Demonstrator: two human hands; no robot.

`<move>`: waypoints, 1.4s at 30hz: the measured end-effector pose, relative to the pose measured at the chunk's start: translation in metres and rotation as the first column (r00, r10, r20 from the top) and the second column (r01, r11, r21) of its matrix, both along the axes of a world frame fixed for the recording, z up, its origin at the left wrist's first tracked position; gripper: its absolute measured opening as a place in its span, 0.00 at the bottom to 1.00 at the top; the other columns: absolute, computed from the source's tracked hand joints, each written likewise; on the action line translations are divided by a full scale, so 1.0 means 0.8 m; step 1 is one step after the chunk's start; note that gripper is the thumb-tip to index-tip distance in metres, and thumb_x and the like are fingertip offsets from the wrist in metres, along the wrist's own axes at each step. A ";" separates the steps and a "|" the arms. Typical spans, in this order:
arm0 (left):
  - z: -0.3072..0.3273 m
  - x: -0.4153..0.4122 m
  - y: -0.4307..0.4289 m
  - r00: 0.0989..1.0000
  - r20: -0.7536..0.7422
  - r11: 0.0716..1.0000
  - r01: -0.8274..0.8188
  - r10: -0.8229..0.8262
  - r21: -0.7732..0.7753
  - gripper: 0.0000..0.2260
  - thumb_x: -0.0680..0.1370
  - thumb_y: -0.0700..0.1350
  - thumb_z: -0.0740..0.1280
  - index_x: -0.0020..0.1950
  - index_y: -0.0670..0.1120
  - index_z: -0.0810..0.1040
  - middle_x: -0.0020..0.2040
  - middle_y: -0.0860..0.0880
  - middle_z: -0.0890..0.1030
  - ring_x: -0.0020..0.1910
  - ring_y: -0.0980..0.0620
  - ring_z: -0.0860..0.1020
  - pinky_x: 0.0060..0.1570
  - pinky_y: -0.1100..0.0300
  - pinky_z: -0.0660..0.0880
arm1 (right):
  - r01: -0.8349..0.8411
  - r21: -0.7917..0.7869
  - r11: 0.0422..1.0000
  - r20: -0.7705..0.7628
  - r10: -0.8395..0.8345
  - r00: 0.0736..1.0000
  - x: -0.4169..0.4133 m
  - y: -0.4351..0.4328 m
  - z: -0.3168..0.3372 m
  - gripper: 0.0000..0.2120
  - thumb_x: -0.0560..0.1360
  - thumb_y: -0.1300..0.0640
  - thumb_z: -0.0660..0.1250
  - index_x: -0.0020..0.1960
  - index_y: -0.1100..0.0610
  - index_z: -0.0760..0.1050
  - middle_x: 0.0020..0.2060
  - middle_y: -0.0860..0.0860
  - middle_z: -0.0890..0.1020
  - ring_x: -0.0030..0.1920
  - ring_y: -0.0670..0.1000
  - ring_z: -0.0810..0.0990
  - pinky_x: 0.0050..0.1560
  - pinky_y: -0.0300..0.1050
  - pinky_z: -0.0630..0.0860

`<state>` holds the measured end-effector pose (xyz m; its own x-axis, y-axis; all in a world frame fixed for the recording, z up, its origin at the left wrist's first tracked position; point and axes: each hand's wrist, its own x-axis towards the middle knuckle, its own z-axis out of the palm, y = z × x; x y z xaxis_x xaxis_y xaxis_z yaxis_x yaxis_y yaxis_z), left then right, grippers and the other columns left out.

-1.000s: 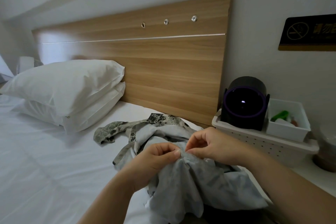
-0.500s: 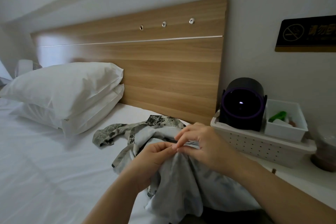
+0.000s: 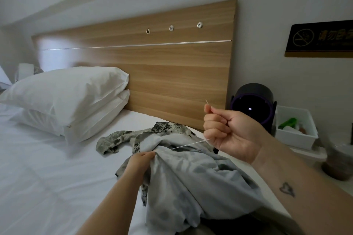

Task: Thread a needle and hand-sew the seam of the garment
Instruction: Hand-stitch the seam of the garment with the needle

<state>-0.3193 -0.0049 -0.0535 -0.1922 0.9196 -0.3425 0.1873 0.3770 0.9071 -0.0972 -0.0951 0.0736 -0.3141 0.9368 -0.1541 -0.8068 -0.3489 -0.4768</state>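
Needle (image 3: 207,101) looks threaded & stitching underway, by my read: thread (image 3: 183,146) runs taut from garment (image 3: 191,173) to R hand (image 3: 231,135), which pinches needle, at 2 o'clock from L hand (image 3: 140,162). L hand grips fabric fold. Garment lies bunched on bed (image 3: 38,177), 6 o'clock of view. Seam length left: can't tell.

Dim, soft daylight from left. Glare patch on left end of headboard (image 3: 51,53), wood grain washed out there. Pillows (image 3: 66,93) and bed sheet (image 3: 38,168) brightest, nearly blown; soft shadow under pillows. Right side darker: sign (image 3: 321,38) blurred, lettering unreadable; cup (image 3: 338,164) at edge smeared. Wide-angle bowing of headboard lines, stretch toward corners. Garment (image 3: 191,173) folds low-contrast, grey shadow. Thread (image 3: 187,145) and needle (image 3: 206,102) thin, catching light, slightly soft. Centre of frame sharpest; shadows everywhere diffuse-edged.
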 end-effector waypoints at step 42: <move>0.052 0.002 -0.050 0.865 -0.052 0.827 0.493 -0.498 0.270 0.07 0.75 0.49 0.70 0.38 0.51 0.83 0.38 0.48 0.83 0.40 0.50 0.80 0.48 0.51 0.77 | -0.292 0.409 0.865 0.912 -0.397 0.104 -0.010 0.023 -0.078 0.10 0.72 0.49 0.72 0.52 0.48 0.79 0.24 0.42 0.67 0.23 0.40 0.64 0.27 0.33 0.61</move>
